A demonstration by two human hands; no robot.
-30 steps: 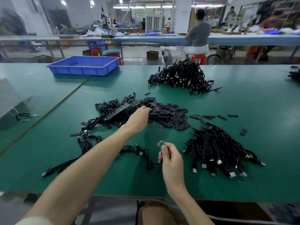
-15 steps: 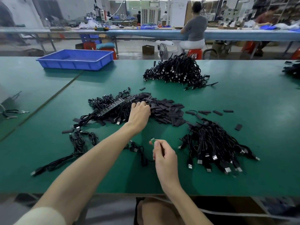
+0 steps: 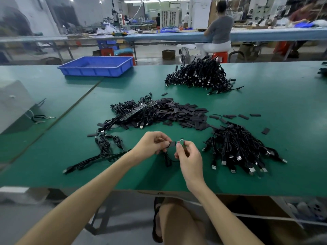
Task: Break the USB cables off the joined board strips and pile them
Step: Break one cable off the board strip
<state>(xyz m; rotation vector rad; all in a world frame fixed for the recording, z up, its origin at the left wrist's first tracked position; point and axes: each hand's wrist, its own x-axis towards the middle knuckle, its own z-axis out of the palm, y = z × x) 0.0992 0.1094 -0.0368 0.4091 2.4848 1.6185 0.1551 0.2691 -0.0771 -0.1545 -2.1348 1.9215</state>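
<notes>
Our left hand (image 3: 152, 142) has come back from the heap of black sleeves (image 3: 182, 114) and now pinches a flat black sleeve piece (image 3: 172, 144) beside the small green board tip (image 3: 181, 140) of the thin black USB cable (image 3: 167, 160). Our right hand (image 3: 187, 156) pinches that cable above the green surface (image 3: 265, 103). We judge the cable freed and not yet on the pile of black cables (image 3: 237, 147).

So on the table (image 3: 283, 103): tray (image 3: 95, 71) back left, far cable pile (image 3: 200, 75) to its right, heap of flat pieces (image 3: 184, 114) mid-table with a board strip (image 3: 138, 110) on tangled cables (image 3: 123, 107) at its left, near cable pile (image 3: 237, 147) front right, loose cables (image 3: 106, 144) front left.
</notes>
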